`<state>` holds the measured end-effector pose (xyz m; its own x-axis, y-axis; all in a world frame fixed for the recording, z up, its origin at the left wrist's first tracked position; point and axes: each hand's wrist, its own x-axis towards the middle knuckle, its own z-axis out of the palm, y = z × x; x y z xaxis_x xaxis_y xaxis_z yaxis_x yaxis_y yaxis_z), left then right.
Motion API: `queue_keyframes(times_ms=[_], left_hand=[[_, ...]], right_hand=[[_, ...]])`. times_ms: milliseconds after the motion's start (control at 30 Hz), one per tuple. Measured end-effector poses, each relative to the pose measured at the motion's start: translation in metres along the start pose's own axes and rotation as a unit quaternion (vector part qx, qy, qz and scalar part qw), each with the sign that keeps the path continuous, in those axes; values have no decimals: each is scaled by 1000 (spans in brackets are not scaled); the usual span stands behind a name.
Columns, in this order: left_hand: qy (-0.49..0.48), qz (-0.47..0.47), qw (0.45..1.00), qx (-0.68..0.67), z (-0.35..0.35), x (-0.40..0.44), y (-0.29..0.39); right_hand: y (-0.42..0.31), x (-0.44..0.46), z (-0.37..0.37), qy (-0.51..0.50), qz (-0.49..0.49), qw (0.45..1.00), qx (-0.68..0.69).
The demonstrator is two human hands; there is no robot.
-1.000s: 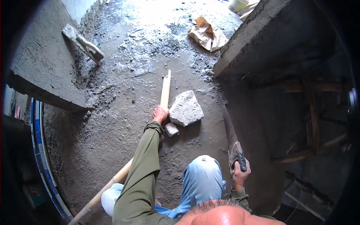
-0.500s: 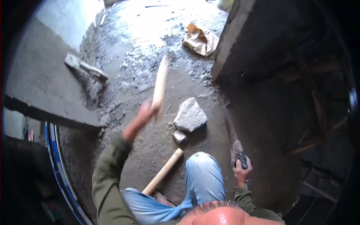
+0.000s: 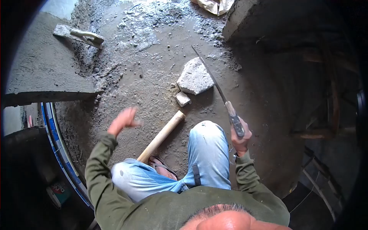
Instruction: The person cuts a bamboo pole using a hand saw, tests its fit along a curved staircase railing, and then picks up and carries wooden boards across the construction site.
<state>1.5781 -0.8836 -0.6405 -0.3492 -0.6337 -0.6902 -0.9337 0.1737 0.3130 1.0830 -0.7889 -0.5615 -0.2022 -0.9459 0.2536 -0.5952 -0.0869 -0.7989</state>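
Saw (image 3: 221, 92) swung leftward, long axis slanting forward-left

- Right grip (image 3: 240, 137) around a handsaw (image 3: 223, 95), which crosses before a stone block (image 3: 194, 76).
- Left grip (image 3: 124, 119) free and blurred, left of a round pole (image 3: 161, 137).
- Small chunk (image 3: 183, 99) just beside the block.

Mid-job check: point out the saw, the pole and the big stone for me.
Saw (image 3: 220, 91): head view, on the blade toward the handle.
Pole (image 3: 161, 136): head view, midway along.
Big stone (image 3: 194, 79): head view, pale top.
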Motion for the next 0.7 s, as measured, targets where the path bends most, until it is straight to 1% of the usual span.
queue_keyframes(times_ms=[33,67,100,133,167,200,233,267,333,367,433,467,500,567,633,700], left_hand=[[-40,-8,999,31,58,-19,-24],[-104,-47,992,-57,93,-44,-29],[-84,-62,991,-86,129,-69,-34],[-89,-69,990,-80,160,-85,-37],[-20,-57,989,-131,193,-103,-39],[31,-82,983,-159,209,-119,-27],[82,-107,973,-186,219,-127,-11],[82,-106,973,-189,226,-129,2],[57,-208,963,-162,234,-129,17],[55,-208,963,-164,247,-132,20],[85,-223,950,-202,271,-130,22],[96,-197,954,-203,280,-134,24],[97,-200,953,-207,285,-132,24],[84,-173,964,-183,294,-130,24],[134,-158,959,-191,314,-134,19],[173,-155,951,-205,318,-143,14]], right_hand=[[7,7,10,-2,-1,1000,-3],[15,13,21,-7,-53,998,-28],[25,23,33,-12,-107,993,-52],[39,29,47,-26,-127,989,-75],[53,38,63,-38,-148,984,-96],[63,49,80,-33,-176,978,-107],[71,58,96,-29,-204,971,-119],[80,62,109,-30,-205,971,-120],[91,68,130,-40,-210,966,-147],[93,69,138,-44,-211,964,-155],[98,71,146,-69,-189,965,-166],[101,72,150,-74,-186,966,-165],[101,74,153,-80,-183,966,-163],[98,76,155,-68,-189,966,-162],[93,78,154,-57,-190,969,-149],[84,80,153,-48,-192,973,-121]])
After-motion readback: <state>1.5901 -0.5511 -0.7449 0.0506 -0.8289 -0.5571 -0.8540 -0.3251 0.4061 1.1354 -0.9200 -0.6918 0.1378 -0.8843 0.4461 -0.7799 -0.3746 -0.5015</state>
